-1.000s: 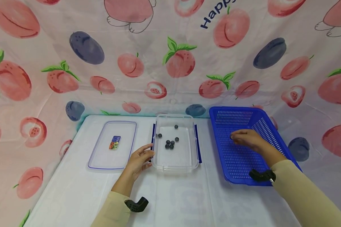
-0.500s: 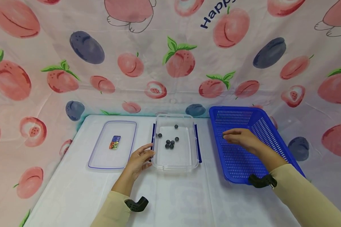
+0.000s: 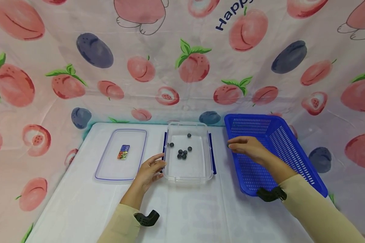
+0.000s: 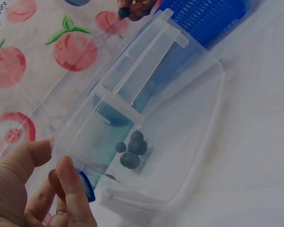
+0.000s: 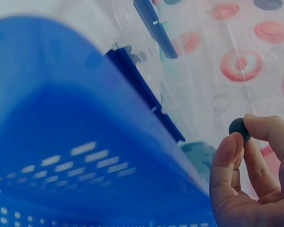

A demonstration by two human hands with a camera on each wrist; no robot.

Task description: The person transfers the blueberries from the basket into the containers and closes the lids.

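My right hand (image 3: 249,147) pinches a blueberry (image 5: 238,127) between thumb and fingertips, above the left rim of the blue basket (image 3: 241,175). On the table stands a clear plastic container (image 3: 197,168), its lid off and its blue side latches (image 3: 212,153) hanging down. Several blueberries (image 3: 180,152) lie inside, most bunched near the middle and a few apart. At the container's left side, my left hand (image 3: 149,170) holds its edge by the latch, with thumb and fingers (image 4: 75,189) on either side in the left wrist view.
Left of the container, the clear lid (image 3: 109,170) with a blue seal and a small label lies flat on the white table (image 3: 188,216). A fruit-print curtain (image 3: 182,71) hangs right behind the table's back edge.
With the blueberry, my right hand has moved left from over the basket's middle to its left rim. My left hand keeps its place at the container.
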